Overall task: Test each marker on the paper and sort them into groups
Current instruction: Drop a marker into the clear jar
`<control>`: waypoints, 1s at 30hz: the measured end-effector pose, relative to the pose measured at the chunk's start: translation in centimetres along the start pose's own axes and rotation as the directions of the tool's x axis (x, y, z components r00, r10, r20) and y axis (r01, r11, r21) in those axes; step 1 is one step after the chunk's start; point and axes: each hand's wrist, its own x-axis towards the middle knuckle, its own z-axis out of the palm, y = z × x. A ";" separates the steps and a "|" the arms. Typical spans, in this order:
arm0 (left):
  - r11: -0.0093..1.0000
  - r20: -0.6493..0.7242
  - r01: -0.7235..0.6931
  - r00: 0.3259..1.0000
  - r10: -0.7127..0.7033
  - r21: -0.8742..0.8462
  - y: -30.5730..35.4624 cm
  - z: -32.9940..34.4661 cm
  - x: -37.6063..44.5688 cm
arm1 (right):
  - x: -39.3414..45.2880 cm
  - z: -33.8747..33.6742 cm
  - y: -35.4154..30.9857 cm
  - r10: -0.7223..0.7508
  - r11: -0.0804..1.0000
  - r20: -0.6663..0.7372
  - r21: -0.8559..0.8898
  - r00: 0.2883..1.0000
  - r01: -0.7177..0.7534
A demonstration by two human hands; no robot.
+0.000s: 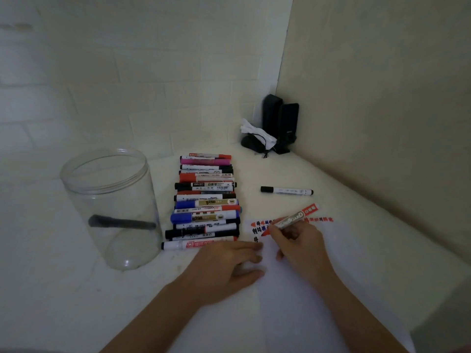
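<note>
the right hand (297, 240) pinches a red marker (293, 219) between curled fingers and thumb, holding it tilted, its uncapped red tip down at the sheet of paper (293, 289) and its red-labelled tail pointing up and to the right. the tip sits among rows of small test marks (260, 226) in red, blue and black that run along the far edge of the paper. the left hand (229, 261) lies flat with its fingers straight and spread, pressing down on the left edge of the paper, its fingertips just beside the nearest marker of the pile. that pile of markers (206, 200) lies left of the paper, many pens laid side by side in a row that runs away from the person, with black, blue, red and one pink body among them. a single black-capped marker (286, 191) lies apart on the white table (76, 301), beyond the paper and to the right of the pile. a clear plastic jar (112, 207) stands upright and open to the left of the pile, with one dark marker (122, 222) showing through its wall. in the far corner stand two small black speakers (280, 121) with a white bundle (257, 133) against them.
</note>
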 end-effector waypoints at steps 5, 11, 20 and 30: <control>1.000 0.012 0.008 1.000 -0.008 -0.005 0.0 0.0 0.1 | 0.0 0.0 0.1 -0.006 1.000 0.009 0.008 1.000 0.006; 1.000 -0.009 0.003 1.000 -0.003 0.000 -0.2 0.1 0.0 | -0.1 0.1 0.0 -0.009 1.000 0.035 -0.007 0.999 0.009; 1.000 0.025 -0.011 1.000 0.010 0.017 -0.1 0.1 -0.1 | -0.1 -0.1 0.0 -0.002 1.000 0.018 -0.010 1.000 0.002; 1.000 0.033 -0.005 0.999 0.005 0.010 -0.2 0.1 -0.1 | -0.1 0.0 0.3 -0.023 0.999 0.002 -0.040 1.000 0.023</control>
